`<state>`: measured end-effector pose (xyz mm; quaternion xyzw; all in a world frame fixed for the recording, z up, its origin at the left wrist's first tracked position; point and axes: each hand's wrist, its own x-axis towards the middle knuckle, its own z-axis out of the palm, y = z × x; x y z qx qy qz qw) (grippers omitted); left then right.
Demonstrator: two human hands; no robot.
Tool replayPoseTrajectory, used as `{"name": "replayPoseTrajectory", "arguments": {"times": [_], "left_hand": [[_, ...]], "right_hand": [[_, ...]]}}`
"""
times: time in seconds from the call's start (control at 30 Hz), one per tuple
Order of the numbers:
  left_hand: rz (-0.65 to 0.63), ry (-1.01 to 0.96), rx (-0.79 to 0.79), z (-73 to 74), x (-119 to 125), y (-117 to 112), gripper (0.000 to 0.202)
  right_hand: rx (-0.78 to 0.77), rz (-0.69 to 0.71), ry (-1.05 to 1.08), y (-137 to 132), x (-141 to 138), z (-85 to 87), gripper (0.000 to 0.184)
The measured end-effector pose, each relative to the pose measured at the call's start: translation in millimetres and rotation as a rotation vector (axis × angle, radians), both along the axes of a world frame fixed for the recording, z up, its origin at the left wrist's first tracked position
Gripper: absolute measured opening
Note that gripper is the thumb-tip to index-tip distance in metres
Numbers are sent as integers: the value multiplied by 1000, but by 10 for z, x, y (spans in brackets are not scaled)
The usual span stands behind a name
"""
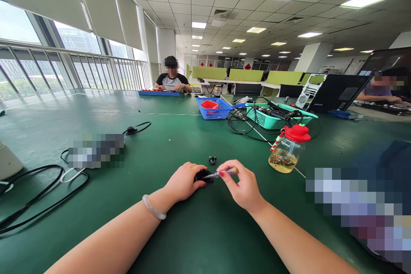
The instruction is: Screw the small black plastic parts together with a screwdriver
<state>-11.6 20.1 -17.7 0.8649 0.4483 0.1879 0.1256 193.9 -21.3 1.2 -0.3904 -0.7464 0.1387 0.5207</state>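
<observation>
On the green tabletop, my left hand grips a small black part, with fingers on its far side and the thumb on its near side. My right hand is closed round the handle of a screwdriver, which looks clear with a yellowish end. The screwdriver's tip points left and meets the black part, though the exact contact spot is too small to make out. Just beyond my hands sits a little black piece, apart from both of them.
A red-lidded glass jar with liquid stands to the right. Behind it are a teal basket of cables and a blue basket. Black cables lie at left. One person sits across the table, another far right.
</observation>
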Motion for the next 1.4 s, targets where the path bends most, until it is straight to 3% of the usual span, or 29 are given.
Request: {"name": "replayPoseTrajectory", "arguments": {"times": [0.17, 0.63, 0.83, 1.0, 1.13, 1.27, 1.4], "left_hand": [[4, -26, -5, -11, 0, 5, 39], [-61, -3, -24, 26, 44, -23, 40], [-79, -26, 9, 16, 42, -29, 35], [-18, -109, 120, -15, 40, -26, 39], [94, -131, 174, -10, 52, -21, 41], [247, -4, 147, -7, 46, -22, 46], [314, 162, 102, -20, 29, -36, 44]], "right_hand": [[17, -87, 101, 68, 48, -25, 16], [-267, -7, 141, 202, 71, -83, 15], [-257, -23, 169, 194, 67, -107, 19], [-155, -132, 379, 275, 140, -158, 25], [-197, -218, 319, 385, 212, -248, 28], [-267, -220, 277, 443, 233, -306, 28], [-279, -213, 266, 432, 216, -292, 29]]}}
